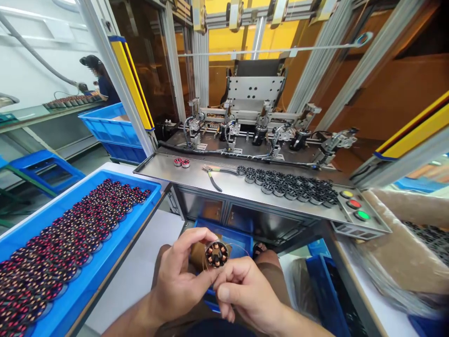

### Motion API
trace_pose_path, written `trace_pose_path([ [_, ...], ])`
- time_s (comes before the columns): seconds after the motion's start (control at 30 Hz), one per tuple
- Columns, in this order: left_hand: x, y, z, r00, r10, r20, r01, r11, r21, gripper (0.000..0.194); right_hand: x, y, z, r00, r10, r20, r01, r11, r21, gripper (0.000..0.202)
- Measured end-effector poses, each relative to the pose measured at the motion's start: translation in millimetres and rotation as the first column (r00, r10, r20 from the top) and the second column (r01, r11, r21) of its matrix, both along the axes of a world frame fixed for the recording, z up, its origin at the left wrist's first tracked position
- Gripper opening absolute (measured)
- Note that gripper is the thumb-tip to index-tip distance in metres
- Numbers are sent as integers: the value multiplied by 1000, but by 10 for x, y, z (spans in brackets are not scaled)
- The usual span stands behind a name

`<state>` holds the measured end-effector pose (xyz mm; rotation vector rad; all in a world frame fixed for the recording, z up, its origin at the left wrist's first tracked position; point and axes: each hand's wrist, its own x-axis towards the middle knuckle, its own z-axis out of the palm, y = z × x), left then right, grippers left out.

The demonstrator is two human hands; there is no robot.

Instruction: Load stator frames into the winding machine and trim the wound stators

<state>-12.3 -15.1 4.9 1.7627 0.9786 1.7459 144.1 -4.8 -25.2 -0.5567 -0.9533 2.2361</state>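
Holding the wound core (pixel 216 255) up over your lap, your left hand (pixel 178 271) grips its rim between thumb and forefinger, turning the copper-wound face towards you, probably to keep the windings in plain sight. Your right hand (pixel 250 285) has its fingers curled in at the core's lower edge, perhaps to steady it or mind the fine wire (pixel 240 245) looping out beside it; whether those fingers are pinching anything, you cannot tell from here.

Ahead of you, the steel surface (pixel 156 164) carries two red-wound cores (pixel 181 162) on the left, then cutters (pixel 213 180) with their handles spread, and a crowd of black cores (pixel 291 185) packed close on the right, likely bunched to stay within easy reach. Yellow, red and green buttons (pixel 361 215) sit at the right end. Behind stand the machine's fixtures (pixel 260 133), framed by metal posts with yellow strips (pixel 133 84).

To your left, a blue tray (pixel 122 229) holds rows of finished-looking cores (pixel 80 234), seemingly leaned together to save room. To your right is a brown-lined box (pixel 389 224) with dark parts inside. Farther off at left, a person (pixel 107 89) is by another bench, near stacked blue crates (pixel 108 117).
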Motion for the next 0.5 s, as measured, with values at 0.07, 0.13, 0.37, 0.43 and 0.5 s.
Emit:
trace_pose_path([
  [0.07,-4,-5,17,999,1,45,2,998,-63,67,44,-22,-41,999,31,23,-31,999,-13,30],
  [0.13,-22,-11,37,994,-21,108,37,988,-148,70,129,13,-61,994,96,52,-96,995,0,29],
  [0.37,-77,-64,39,944,-251,213,314,881,-355,62,343,289,217,990,-124,61,110,975,191,41],
  [0.43,-57,-82,3,927,-295,232,366,845,-389,60,330,290,300,985,-131,114,102,968,230,37],
  [0.5,-19,-87,-41,916,-297,270,385,837,-389,63,295,258,325,978,-128,167,87,968,236,33],
])
